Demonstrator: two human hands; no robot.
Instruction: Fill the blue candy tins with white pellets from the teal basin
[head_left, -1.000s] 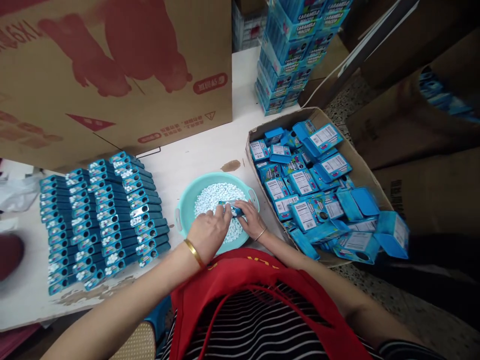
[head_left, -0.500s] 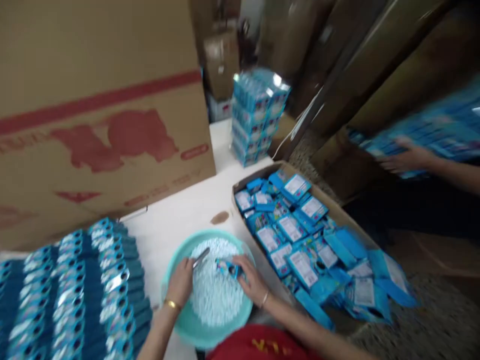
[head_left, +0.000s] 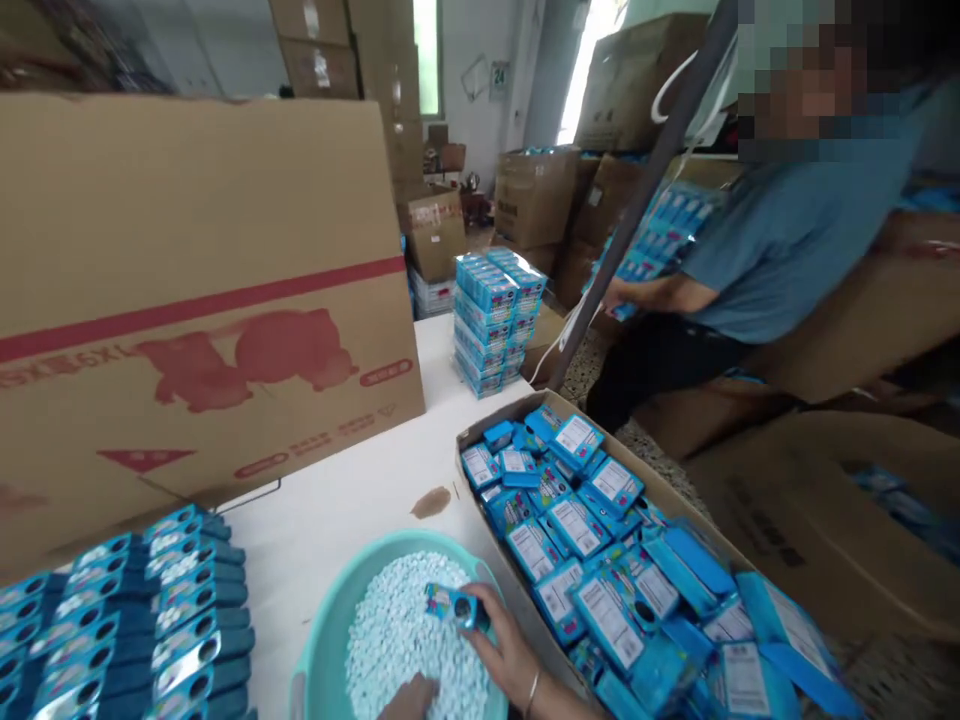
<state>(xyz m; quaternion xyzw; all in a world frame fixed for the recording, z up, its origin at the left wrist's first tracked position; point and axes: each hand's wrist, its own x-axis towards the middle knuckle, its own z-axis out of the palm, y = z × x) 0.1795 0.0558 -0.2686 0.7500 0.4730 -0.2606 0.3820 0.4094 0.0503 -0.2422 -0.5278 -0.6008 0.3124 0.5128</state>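
Observation:
A turquoise basin (head_left: 319, 610) holds many small pale pellets (head_left: 397, 620). My right hand (head_left: 506, 645) grips a small blue box (head_left: 450, 606) with a round dark opening, over the right part of the basin. Low in the basin, my left hand (head_left: 409, 698) reaches into the pellets; its fingertips are buried or cut off by the frame's bottom edge, so what it holds is hidden. Rows of blue boxes with round holes (head_left: 199, 600) stand at the left. Right of the basin lies a cardboard tray (head_left: 472, 470) full of blue boxes (head_left: 577, 525).
A large carton (head_left: 187, 200) with red print stands behind the rows. Wrapped stacks of blue boxes (head_left: 487, 330) rest on the white table's far corner (head_left: 427, 340). A person (head_left: 795, 240) holding blue boxes stands at the right, beyond a dark pole (head_left: 637, 210).
The view has tilted up and steadied. My left hand has moved lower into the pellets, and the metal tool it held no longer shows. The other person has moved further back, now in fuller view.

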